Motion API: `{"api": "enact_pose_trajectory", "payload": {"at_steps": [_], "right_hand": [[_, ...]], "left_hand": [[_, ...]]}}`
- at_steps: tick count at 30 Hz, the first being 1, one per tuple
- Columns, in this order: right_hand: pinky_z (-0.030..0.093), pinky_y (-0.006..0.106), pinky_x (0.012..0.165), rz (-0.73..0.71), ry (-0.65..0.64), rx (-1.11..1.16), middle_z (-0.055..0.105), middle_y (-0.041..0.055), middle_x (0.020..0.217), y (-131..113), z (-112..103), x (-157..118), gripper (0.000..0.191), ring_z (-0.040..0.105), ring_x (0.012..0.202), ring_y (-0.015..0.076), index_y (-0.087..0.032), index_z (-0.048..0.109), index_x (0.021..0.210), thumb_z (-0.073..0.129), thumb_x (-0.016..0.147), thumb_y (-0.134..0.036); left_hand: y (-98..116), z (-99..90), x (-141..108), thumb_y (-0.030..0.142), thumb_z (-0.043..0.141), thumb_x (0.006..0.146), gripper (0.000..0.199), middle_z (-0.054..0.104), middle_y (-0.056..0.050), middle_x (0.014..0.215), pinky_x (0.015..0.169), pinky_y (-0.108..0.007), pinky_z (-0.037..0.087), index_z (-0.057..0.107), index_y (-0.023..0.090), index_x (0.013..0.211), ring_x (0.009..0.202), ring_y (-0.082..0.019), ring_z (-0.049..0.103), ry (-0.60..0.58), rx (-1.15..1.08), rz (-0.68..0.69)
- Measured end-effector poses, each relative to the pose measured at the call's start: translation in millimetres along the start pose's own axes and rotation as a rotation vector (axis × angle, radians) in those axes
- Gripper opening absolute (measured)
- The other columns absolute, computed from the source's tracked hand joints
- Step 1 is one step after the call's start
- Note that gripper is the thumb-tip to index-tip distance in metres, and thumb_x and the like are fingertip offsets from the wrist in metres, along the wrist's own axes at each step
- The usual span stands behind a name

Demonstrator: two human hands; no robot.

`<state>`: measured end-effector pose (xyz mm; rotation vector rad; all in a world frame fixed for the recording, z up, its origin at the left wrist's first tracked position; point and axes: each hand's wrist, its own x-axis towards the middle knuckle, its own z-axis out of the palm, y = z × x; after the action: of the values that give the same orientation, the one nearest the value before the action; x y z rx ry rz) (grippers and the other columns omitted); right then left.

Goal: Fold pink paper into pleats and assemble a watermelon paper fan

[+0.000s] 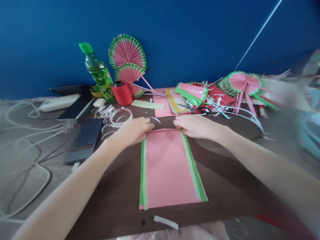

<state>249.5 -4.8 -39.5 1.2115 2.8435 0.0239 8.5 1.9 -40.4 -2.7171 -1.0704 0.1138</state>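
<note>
A pink sheet of paper [170, 166] lies on the dark brown table, with green and pale green strips along its left and right sides. Its far edge is turned up in a narrow fold. My left hand [137, 130] pinches the far left corner, fingers closed on the paper. At the far right corner, my right hand [196, 126] grips the same edge between thumb and fingers. Just beyond the hands lie black-handled scissors [203, 110] among paper scraps, and a pale green paper strip [148, 104].
Pleated pink-and-green paper fans [127, 50] lean against the blue wall. A green bottle [98, 71] and a red thread spool [122, 94] stand at back left, near tape rolls [121, 116]. More fans [243, 83] lie at back right. White cables [47, 173] run along the left.
</note>
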Motion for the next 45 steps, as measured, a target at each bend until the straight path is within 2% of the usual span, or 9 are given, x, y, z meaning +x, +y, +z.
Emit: {"api": "enact_pose_trajectory", "payload": {"at_steps": [12,19,23,25,28,34,38,41,45], "right_hand": [[0.020,0.027,0.048,0.125,-0.067,-0.247,0.064,0.0090,0.086,-36,-9,-3,0.023,0.062,0.070,0.0181,-0.013,0.058,0.092,0.041,0.081,-0.001],[0.026,0.028,0.047,0.204,-0.113,-0.263,0.062,0.0145,0.079,-61,-5,-9,0.028,0.063,0.067,0.0219,-0.008,0.061,0.088,0.040,0.075,0.005],[0.031,0.029,0.050,0.219,-0.080,-0.287,0.062,0.0169,0.079,-68,0,-10,0.036,0.062,0.067,0.0219,-0.004,0.059,0.103,0.036,0.076,0.005],[0.033,0.029,0.052,0.207,-0.078,-0.295,0.063,0.0182,0.082,-70,1,-10,0.045,0.062,0.070,0.0229,-0.003,0.050,0.120,0.036,0.078,0.003],[0.033,0.029,0.052,0.207,-0.117,-0.312,0.063,0.0192,0.084,-74,1,-12,0.052,0.062,0.072,0.0234,-0.004,0.041,0.131,0.036,0.079,0.001],[0.034,0.030,0.056,0.282,-0.118,-0.326,0.062,0.0160,0.085,-78,1,-15,0.052,0.060,0.074,0.0230,-0.009,0.042,0.132,0.035,0.081,0.000],[0.038,0.032,0.063,0.249,-0.030,-0.325,0.061,0.0148,0.091,-77,1,-14,0.040,0.056,0.085,0.0240,-0.010,0.057,0.117,0.040,0.082,-0.004],[0.041,0.032,0.066,0.191,0.003,-0.309,0.060,0.0150,0.096,-78,3,-12,0.033,0.055,0.090,0.0239,-0.010,0.065,0.101,0.039,0.081,-0.002],[0.044,0.031,0.068,0.197,0.023,-0.299,0.061,0.0146,0.091,-79,10,-10,0.038,0.057,0.084,0.0219,-0.006,0.057,0.113,0.035,0.083,-0.001]], "left_hand": [[26,-9.4,-2,0.013,0.046,0.082,0.017,0.058,-0.005,0.077,0.062,-0.031,0.036,0.062,0.018,0.084,0.079,-0.021,0.058,-0.003,0.147,-0.027],[62,-21.3,-4,0.002,0.042,0.078,0.023,0.061,-0.012,0.079,0.062,-0.033,0.035,0.062,0.012,0.085,0.076,-0.023,0.058,-0.146,0.161,-0.165],[80,-19.9,-5,0.000,0.038,0.078,0.035,0.062,-0.015,0.083,0.064,-0.032,0.037,0.059,0.009,0.105,0.076,-0.023,0.059,-0.229,0.208,-0.302],[86,-17.3,-6,0.002,0.041,0.078,0.052,0.062,-0.015,0.086,0.069,-0.035,0.038,0.044,0.011,0.129,0.080,-0.024,0.058,-0.256,0.237,-0.301],[91,-12.7,-8,0.004,0.042,0.078,0.063,0.062,-0.018,0.089,0.075,-0.040,0.038,0.028,0.010,0.140,0.086,-0.028,0.058,-0.282,0.238,-0.301],[95,-6.2,-13,0.008,0.050,0.074,0.069,0.061,-0.019,0.100,0.084,-0.045,0.037,0.028,0.011,0.140,0.099,-0.032,0.053,-0.258,0.299,-0.300],[94,-6.2,-11,0.011,0.048,0.077,0.058,0.056,-0.014,0.118,0.094,-0.046,0.034,0.041,0.019,0.134,0.115,-0.032,0.045,-0.193,0.352,-0.304],[92,-4.0,-8,0.005,0.035,0.082,0.049,0.052,-0.016,0.123,0.097,-0.042,0.036,0.046,0.011,0.129,0.115,-0.028,0.047,-0.135,0.289,-0.262],[93,1.7,-6,0.001,0.029,0.084,0.051,0.053,-0.019,0.120,0.095,-0.039,0.041,0.038,0.007,0.133,0.111,-0.025,0.051,-0.121,0.160,-0.287]]}}
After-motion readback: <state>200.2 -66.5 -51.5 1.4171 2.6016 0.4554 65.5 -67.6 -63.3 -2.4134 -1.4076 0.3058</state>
